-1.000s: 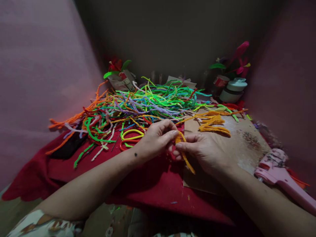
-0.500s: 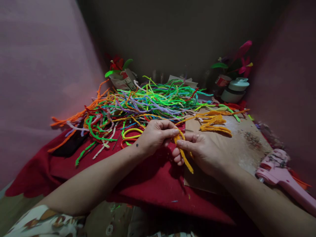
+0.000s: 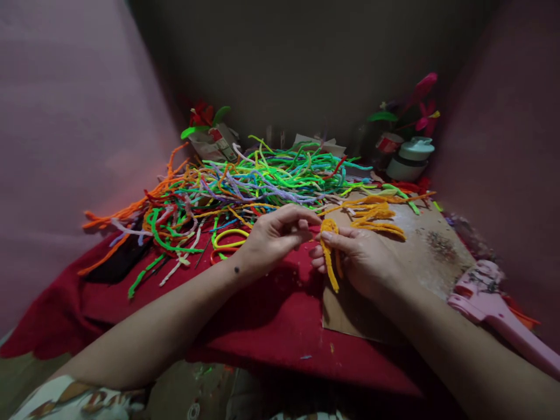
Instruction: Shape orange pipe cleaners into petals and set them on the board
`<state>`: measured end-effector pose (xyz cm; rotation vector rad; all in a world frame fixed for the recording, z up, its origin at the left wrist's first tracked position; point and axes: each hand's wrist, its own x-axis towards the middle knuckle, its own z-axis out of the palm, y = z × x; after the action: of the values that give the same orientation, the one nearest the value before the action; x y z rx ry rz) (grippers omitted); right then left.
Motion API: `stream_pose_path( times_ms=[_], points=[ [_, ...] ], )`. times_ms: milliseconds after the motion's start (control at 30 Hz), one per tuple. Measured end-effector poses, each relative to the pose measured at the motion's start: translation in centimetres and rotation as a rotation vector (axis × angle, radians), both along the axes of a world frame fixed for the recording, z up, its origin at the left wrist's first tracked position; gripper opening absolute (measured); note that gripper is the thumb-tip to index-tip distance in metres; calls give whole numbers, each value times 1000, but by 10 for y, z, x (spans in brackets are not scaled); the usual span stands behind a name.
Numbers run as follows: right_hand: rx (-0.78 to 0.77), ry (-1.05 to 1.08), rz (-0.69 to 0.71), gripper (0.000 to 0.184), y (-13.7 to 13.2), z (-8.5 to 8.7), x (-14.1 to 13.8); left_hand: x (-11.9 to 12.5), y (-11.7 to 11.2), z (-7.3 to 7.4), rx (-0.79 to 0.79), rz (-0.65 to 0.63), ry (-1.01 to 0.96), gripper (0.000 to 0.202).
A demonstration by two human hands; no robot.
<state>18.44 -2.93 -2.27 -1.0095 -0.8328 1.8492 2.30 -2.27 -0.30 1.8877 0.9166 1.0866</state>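
Note:
A bent orange-yellow pipe cleaner (image 3: 330, 256) is pinched between the thumb and fingers of my right hand (image 3: 361, 254), over the left edge of the cardboard. It forms a rounded loop at the top, with two ends hanging down. Just to its left, my left hand (image 3: 280, 233) has its index finger and thumb apart, fingertips close to the loop. Whether the index tip touches it I cannot tell. More orange-yellow pipe cleaners (image 3: 376, 216), bent into folds, lie on the cardboard (image 3: 420, 256) behind my right hand.
A heap of coloured pipe cleaners (image 3: 271, 175) spreads across the back of the red cloth (image 3: 262, 315). Scissors with yellow and red handles (image 3: 230, 239) lie left of my left hand. A pink glue gun (image 3: 485, 297) is at the right, a lidded jar (image 3: 409, 160) behind.
My left thumb and index finger have come off the orange-yellow pipe cleaner and spread apart. The loop at its top now shows, held by my right hand. The view has shifted slightly.

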Motion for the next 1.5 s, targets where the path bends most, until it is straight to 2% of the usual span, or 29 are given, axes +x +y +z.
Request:
stream_pose_path(
  times_ms=[100,200,300,367,533,733,833,933,1067,1267,1500],
  points=[
    [29,115,-73,6,6,-4,2,0,-3,-6,313,-118,258,15],
    [51,163,-119,7,7,-7,2,4,-10,-14,361,-136,415,17],
    [43,151,-79,8,6,-9,1,6,-13,-16,355,-101,433,18],
    [59,146,-31,9,5,-10,1,5,-12,-14,399,-128,431,19],
    [97,178,-6,8,4,-10,1,-2,-6,-6,681,-269,413,18],
    [76,95,43,14,3,-10,2,-5,-6,5,587,-153,323,14],
    [53,54,40,17,3,-10,3,-7,-6,6,593,-90,435,15],
    [86,42,15,13,3,-10,3,-8,-7,3,670,-27,583,17],
    [106,18,4,15,2,-9,0,-8,-8,-1,750,34,683,18],
    [58,76,52,17,1,-6,-2,-10,-9,2,707,17,737,19],
    [110,96,61,15,0,-8,-4,-9,-10,9,662,-6,775,21]
  ],
)
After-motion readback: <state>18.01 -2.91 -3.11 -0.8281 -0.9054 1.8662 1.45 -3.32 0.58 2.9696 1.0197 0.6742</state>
